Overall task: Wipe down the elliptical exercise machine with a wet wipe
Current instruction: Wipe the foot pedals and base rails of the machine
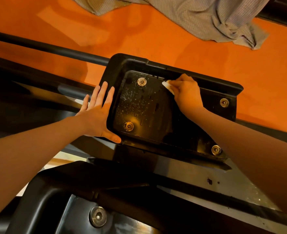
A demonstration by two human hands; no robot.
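We note our right hand point(186, 94) pinching the white wet wipe point(167, 86) on the black, dust-speckled pedal tray point(139, 105); our left hand point(97, 114), fingers spread, braces its rim.

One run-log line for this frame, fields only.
step: wiping pedal | right hand: pinches wet wipe at far inner edge | left hand: flat against pedal's left rim | specks remain on pedal

Both forearms point(38, 141) bare, no sleeves; hands ungloved.
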